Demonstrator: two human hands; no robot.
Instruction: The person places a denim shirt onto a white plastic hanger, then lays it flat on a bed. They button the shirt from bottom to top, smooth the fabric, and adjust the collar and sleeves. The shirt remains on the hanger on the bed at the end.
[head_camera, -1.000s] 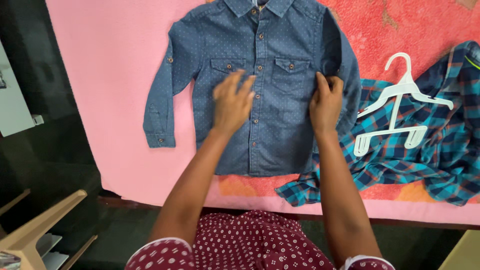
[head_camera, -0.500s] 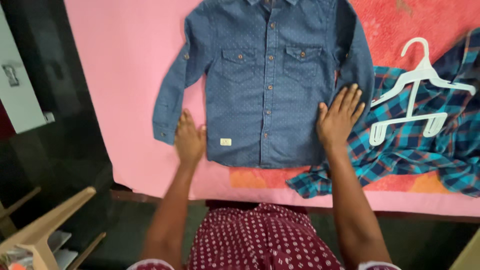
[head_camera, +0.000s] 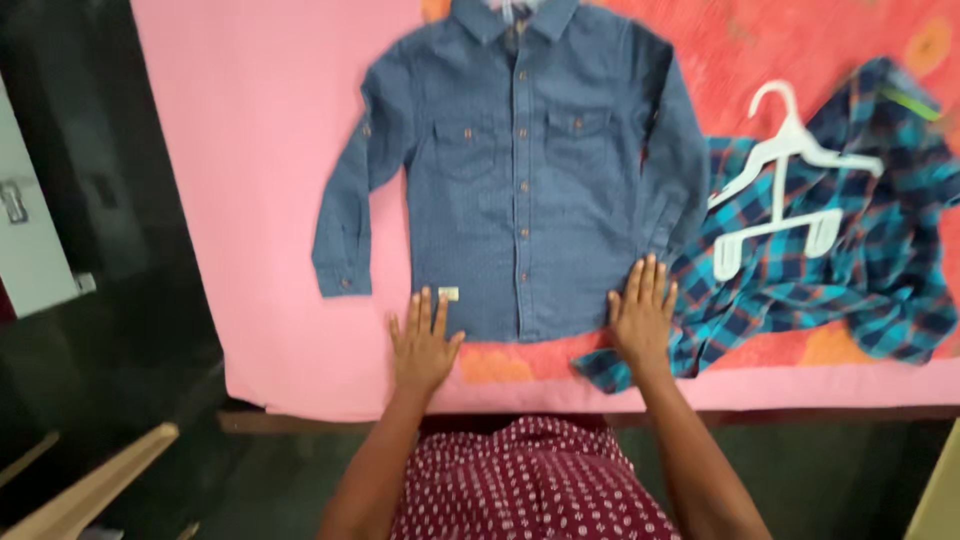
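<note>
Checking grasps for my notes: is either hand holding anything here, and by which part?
Nothing is held. The left hand and right hand lie flat, fingers spread, at the bottom hem of the blue shirt, one near each lower corner.

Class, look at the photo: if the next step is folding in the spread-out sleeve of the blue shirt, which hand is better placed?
Probably the left hand: it lies flat at the blue shirt hem on the sleeve side.

Light is soft and even across the pink blanket (head_camera: 260, 200), with no hard shadows and no glare. The whole frame is slightly soft with motion blur: the dotted print of the blue denim shirt (head_camera: 520, 180) smears, and the white hanger (head_camera: 780, 180) has fuzzy edges. The left side, beyond the blanket's left edge, falls off into dim, near-black shade.
</note>
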